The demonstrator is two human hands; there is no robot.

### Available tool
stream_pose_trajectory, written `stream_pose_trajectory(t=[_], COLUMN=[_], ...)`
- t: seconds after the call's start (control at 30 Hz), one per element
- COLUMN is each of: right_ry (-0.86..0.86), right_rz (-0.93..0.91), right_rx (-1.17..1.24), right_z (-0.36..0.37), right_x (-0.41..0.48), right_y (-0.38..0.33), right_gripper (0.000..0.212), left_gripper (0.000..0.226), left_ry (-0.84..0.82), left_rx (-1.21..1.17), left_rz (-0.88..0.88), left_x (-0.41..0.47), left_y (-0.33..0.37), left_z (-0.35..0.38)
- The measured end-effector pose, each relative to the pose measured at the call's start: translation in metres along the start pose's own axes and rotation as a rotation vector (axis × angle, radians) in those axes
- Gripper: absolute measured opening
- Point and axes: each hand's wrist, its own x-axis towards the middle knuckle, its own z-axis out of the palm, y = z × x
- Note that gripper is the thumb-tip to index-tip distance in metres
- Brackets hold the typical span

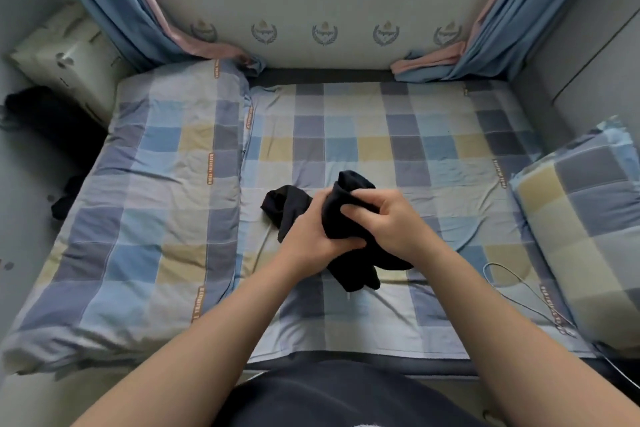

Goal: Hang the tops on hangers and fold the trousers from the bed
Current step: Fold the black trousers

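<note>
Both hands are meeting over the middle of the bed (398, 121), above the checked sheet.

- Left hand (308, 236): gripping a bunched black garment (341, 224) from the left side, with the thumb lying across the cloth at the lower front.
- Right hand (388, 218): fingers are curling into the same bundle from the right and clamping a fold of it. Neither hand is open.
- The black garment is being held up between the two hands. One end is sticking up above the right hand, another lobe is trailing out to the left and touching the sheet, and a lower part is hanging down under the wrists onto the sheet. Crumpled as it is, I cannot tell whether it is a top or trousers.

Surroundings:
- A folded checked quilt (156, 201) is lying along the left side of the bed.
- A matching pillow (588, 225) is sitting at the right edge.
- A thin grey cable (512, 279) is looping over the sheet near the pillow.
- Blue and pink curtains (114, 10) are hanging at both far corners, their ends resting on the bed.
- Dark clothing (45, 114) is lying beside the bed on the left, near a white box (65, 52).
</note>
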Motion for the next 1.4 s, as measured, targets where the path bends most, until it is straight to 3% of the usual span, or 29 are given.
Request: stream_pose_trajectory(t=[0.07, 0.17, 0.23, 0.33, 0.4, 0.5, 0.63, 0.7, 0.83, 0.93, 1.03, 1.13, 1.2, 1.33, 1.4], right_ry=[0.02, 0.192, 0.242, 0.12, 0.068, 0.087, 0.235, 0.306, 0.374, 0.406, 0.445, 0.481, 0.441, 0.28, 0.175], right_rz=[-0.028, -0.087, -0.014, 0.072, 0.062, 0.075, 0.068, 0.077, 0.082, 0.097, 0.118, 0.172, 0.191, 0.266, 0.322], right_rx=[-0.011, -0.112, -0.159, -0.043, 0.135, 0.271, 0.267, 0.363, 0.499, 0.526, 0.555, 0.603, 0.616, 0.28, 0.219], right_z=[-0.001, -0.003, -0.006, 0.006, 0.021, 0.034, 0.043, 0.044, 0.037, 0.03, 0.026, 0.02, 0.021, 0.037, 0.055], right_x=[0.002, 0.005, 0.001, -0.003, 0.003, 0.021, 0.037, 0.04, 0.047, 0.056, 0.065, 0.075, 0.077, 0.052, 0.028], right_y=[-0.009, -0.009, -0.003, 0.001, -0.003, -0.015, -0.026, -0.032, -0.049, -0.067, -0.082, -0.085, -0.08, -0.048, -0.02], right_gripper=[0.016, 0.031, 0.057, 0.091, 0.09, 0.069, 0.048, 0.043, 0.022, 0.013, 0.025, 0.037, 0.042, 0.062, 0.083], left_gripper=[0.05, 0.034, 0.026, 0.024, 0.023, 0.027, 0.024, 0.024, 0.04, 0.031, 0.027, 0.019, 0.011, 0.008, 0.008], left_ry=[0.062, 0.166, 0.243, 0.193, 0.134, 0.151, 0.208, 0.175, -0.052, -0.199, -0.213, -0.09, 0.022, 0.199, 0.222], left_rx=[0.013, -0.097, -0.257, -0.474, -0.548, -0.521, -0.25, -0.258, -0.406, -0.34, -0.187, -0.097, -0.168, -0.374, -0.468], left_rz=[0.036, 0.037, -0.032, -0.121, -0.113, -0.037, 0.149, 0.12, -0.111, -0.044, 0.066, 0.079, 0.036, -0.03, -0.04], left_x=[0.005, 0.014, 0.021, 0.026, 0.027, 0.028, 0.034, 0.033, 0.018, 0.003, -0.001, 0.006, 0.009, 0.013, 0.014], left_y=[0.006, 0.022, 0.032, 0.051, 0.065, 0.079, 0.078, 0.07, 0.04, 0.02, 0.008, -0.002, -0.002, 0.01, 0.02], left_z=[-0.005, -0.017, -0.028, -0.046, -0.052, -0.061, -0.084, -0.091, -0.085, -0.067, -0.054, -0.052, -0.058, -0.08, -0.088])
